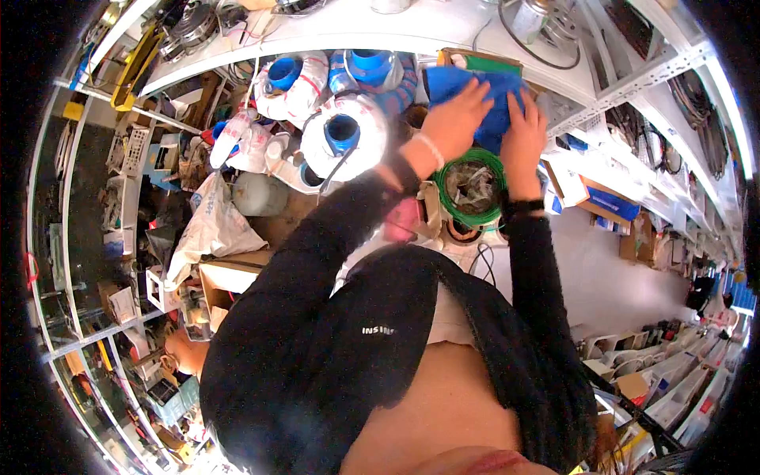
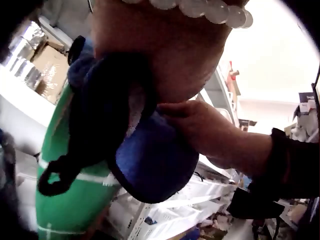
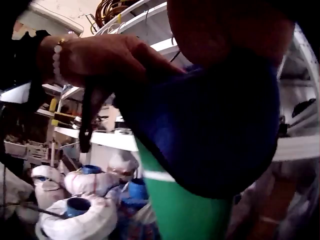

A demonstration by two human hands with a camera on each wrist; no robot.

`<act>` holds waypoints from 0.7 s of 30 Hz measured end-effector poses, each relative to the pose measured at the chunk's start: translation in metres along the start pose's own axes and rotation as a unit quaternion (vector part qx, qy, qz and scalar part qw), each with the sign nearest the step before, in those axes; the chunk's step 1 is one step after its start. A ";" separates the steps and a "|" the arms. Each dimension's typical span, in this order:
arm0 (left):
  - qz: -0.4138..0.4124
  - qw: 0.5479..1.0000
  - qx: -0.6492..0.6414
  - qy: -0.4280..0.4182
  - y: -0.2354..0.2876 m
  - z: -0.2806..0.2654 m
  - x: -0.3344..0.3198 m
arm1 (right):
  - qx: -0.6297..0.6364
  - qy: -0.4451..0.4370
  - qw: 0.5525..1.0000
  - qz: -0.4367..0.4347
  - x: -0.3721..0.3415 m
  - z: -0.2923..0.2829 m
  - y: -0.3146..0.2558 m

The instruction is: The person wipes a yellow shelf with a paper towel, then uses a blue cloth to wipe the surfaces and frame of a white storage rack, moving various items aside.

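A blue cloth piece (image 1: 497, 99) with black edging spans the gap between both hands. My left hand (image 1: 455, 123), with a beaded bracelet at its wrist, grips its left side. On the right side, my right hand (image 1: 524, 150) holds the cloth between thumb and fingers; its pinch on the upper edge shows in the left wrist view. A black loop (image 2: 56, 175) hangs from the cloth there. Behind the cloth stands a green piece with white stripes (image 3: 185, 215). Much of the left hand's fingers is hidden in its own wrist view.
Below the hands sits a coil of green wire (image 1: 443, 202). White-wrapped rolls with blue cores (image 1: 317, 146) crowd the left, near a white sack (image 1: 210, 226). A white shelf (image 1: 332, 36) runs across the back; a perforated metal upright (image 1: 625, 83) rises at right.
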State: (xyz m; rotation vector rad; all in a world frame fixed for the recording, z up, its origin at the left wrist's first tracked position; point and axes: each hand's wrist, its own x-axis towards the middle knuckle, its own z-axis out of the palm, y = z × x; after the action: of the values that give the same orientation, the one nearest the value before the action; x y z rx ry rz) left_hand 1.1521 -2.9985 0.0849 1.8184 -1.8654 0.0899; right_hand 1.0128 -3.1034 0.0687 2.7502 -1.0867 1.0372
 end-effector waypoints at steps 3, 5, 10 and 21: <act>0.008 0.999 -0.048 -0.002 -0.014 0.009 -0.045 | -0.028 0.008 0.999 -0.019 -0.034 0.001 -0.024; 0.010 0.996 -0.074 0.058 -0.024 0.018 -0.068 | -0.041 -0.034 0.996 -0.077 -0.015 -0.007 -0.039; -0.052 0.969 -0.053 0.236 -0.040 -0.022 -0.011 | -0.019 -0.009 0.987 -0.162 0.077 -0.008 -0.036; -0.043 0.985 0.156 0.051 -0.022 0.005 0.013 | 0.071 0.084 0.991 -0.074 0.024 0.015 0.006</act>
State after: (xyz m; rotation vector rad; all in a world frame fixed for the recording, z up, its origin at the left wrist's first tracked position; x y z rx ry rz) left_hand 1.1721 -3.0139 0.0790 2.0559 -1.7749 0.4601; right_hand 1.0304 -3.1264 0.0700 2.7355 -0.8019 1.3434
